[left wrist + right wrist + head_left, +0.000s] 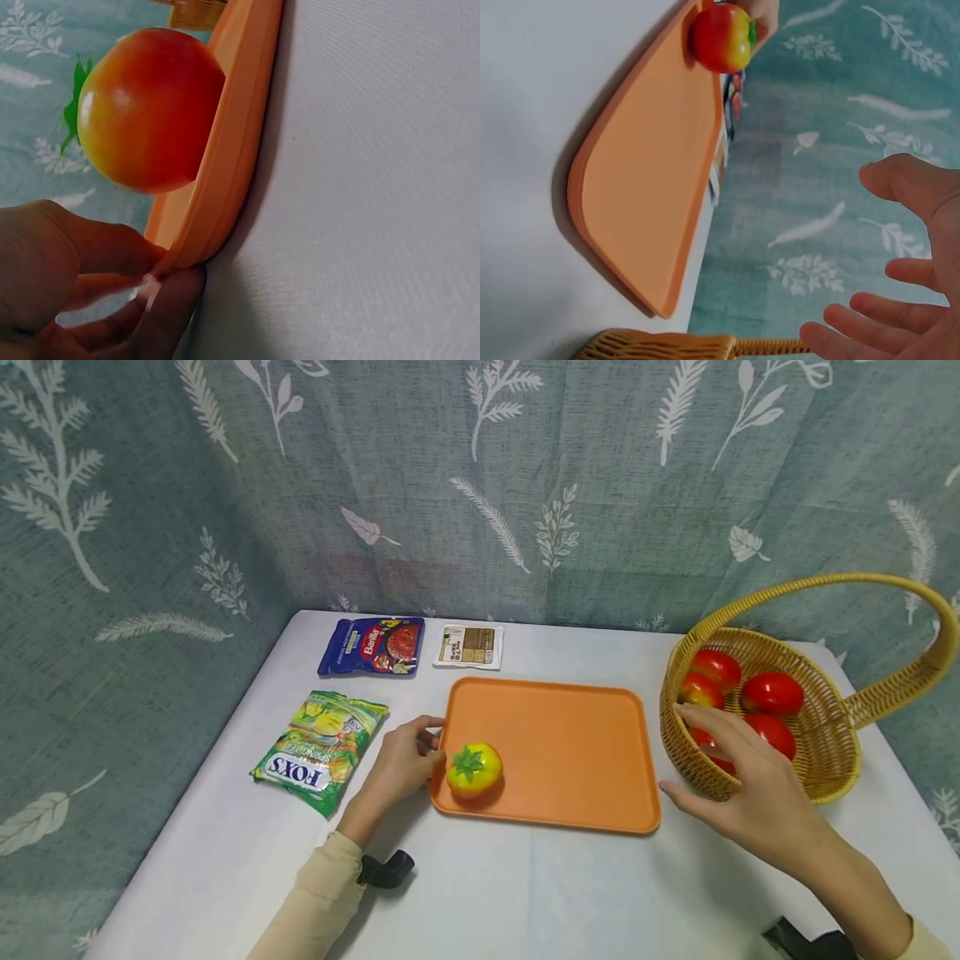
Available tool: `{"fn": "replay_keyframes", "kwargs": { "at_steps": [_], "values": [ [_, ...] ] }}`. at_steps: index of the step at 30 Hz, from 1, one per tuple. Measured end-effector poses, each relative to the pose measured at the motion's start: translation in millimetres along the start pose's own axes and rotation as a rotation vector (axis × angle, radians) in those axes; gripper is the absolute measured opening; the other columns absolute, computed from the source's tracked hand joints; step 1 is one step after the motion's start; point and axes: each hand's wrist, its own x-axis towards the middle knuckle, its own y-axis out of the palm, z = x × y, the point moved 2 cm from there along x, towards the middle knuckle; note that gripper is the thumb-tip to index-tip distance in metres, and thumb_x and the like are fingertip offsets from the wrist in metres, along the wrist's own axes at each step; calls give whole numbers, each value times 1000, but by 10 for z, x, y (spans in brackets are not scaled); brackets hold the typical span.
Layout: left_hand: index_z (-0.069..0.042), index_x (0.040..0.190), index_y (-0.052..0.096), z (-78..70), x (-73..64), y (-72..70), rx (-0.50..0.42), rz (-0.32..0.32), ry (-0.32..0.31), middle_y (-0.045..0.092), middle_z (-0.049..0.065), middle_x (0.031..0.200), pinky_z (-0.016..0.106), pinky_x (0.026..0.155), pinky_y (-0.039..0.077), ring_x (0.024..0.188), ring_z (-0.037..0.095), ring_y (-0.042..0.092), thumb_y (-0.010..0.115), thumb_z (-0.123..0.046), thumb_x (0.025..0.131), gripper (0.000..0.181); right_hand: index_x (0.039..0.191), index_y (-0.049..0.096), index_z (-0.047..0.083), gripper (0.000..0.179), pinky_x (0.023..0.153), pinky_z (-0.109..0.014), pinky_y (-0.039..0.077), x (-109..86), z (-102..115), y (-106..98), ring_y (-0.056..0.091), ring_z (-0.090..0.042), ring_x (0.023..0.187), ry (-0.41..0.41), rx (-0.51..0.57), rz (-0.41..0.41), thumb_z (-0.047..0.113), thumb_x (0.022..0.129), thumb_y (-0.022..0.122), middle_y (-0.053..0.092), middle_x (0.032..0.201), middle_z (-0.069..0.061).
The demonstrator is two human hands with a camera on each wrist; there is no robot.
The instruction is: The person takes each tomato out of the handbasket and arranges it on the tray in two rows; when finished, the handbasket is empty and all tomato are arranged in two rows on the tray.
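An orange tray (570, 752) lies on the white table. My left hand (401, 760) is at its left edge; in the left wrist view, the thumb and fingers (124, 251) pinch the rim. Just inside that edge sits a yellow-and-red tomato (476, 771) with a green leafy top, apart from the fingers. To the right, my right hand (757, 785) is held at the near left side of a wicker basket (832, 760), its fingers spread and nothing visible in its grasp. Several red tomatoes (772, 693) lie inside the basket, some partly hidden by that hand.
Left of the tray lies a green Fox's packet (322, 747). Behind it are a blue Barilla pouch (372, 647) and a small white-and-brown sachet (469, 647). The basket's tall handle (817, 581) arches over its opening. A patterned green curtain (420, 485) hangs behind the table.
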Motion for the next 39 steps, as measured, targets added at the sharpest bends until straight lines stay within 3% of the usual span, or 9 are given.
{"fn": "replay_keyframes", "kwargs": {
  "at_steps": [7,13,17,23,32,37,39],
  "values": [
    [-5,126,66,4,-1,22,-31,-4,-19,64,9,90,31,49,53,72,20,62,72,1,81,46,139,56,8,90,96,-5,31,-14,-50,-74,53,-26,121,20,-5,-17,10,57,95,59,134,-8],
    [-4,125,66,8,-3,16,-44,-6,-13,64,9,89,31,49,53,72,20,61,71,2,81,45,142,54,11,93,90,-3,33,-29,-100,-163,54,-24,116,67,-34,-21,9,58,94,59,131,-9],
    [-5,125,66,25,-11,18,-50,-3,-26,64,9,90,30,50,53,72,20,60,72,2,81,45,141,55,13,91,90,-1,31,-46,-143,-198,53,-18,116,81,-38,-24,8,59,94,60,131,-8],
    [-6,125,66,19,-19,10,-57,-11,-24,63,8,89,31,52,53,71,20,59,73,1,81,45,136,59,6,84,86,-3,37,-60,-185,-249,49,3,116,69,-26,-53,1,59,92,61,129,-10],
    [-6,124,67,9,-12,15,-60,-20,-33,64,8,89,30,51,52,70,20,58,73,1,81,44,132,60,2,81,88,-2,33,-77,-380,-313,54,-3,110,55,-69,-81,0,57,91,66,121,-16],
    [-7,124,67,9,-11,17,-73,-19,-37,64,8,89,31,51,53,71,20,58,73,1,81,45,131,59,-1,79,80,-1,36,-100,-487,-310,49,9,106,92,-82,-76,-2,59,91,66,120,-18],
    [-7,124,67,14,-12,16,-77,-21,-38,64,8,89,31,51,53,70,20,58,73,1,81,44,130,59,-1,78,79,-1,36,-108,-521,-302,49,9,105,113,-75,-69,-2,60,91,65,120,-18]
  ]
}}
